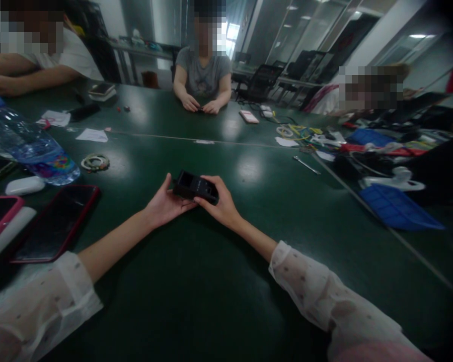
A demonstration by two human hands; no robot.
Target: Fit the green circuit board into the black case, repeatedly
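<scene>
A dark green table [196, 301] is spreading through the room, and I'm reading it as a clock centred on the person's hands. There, a small black device [196, 187] is sitting between them; whether it is touching the tabletop, I cannot tell. The right hand [222, 201] is gripping its right end, thumb near, fingers narrowing around the far side. The left hand [165, 205] is holding its thumb wide, fingers extending beneath the near edge. Toward nine, a bottle [30, 146] is standing; toward three, a blue tray [396, 207] is lying. At twelve, a co-worker [203, 73] is sitting.
</scene>
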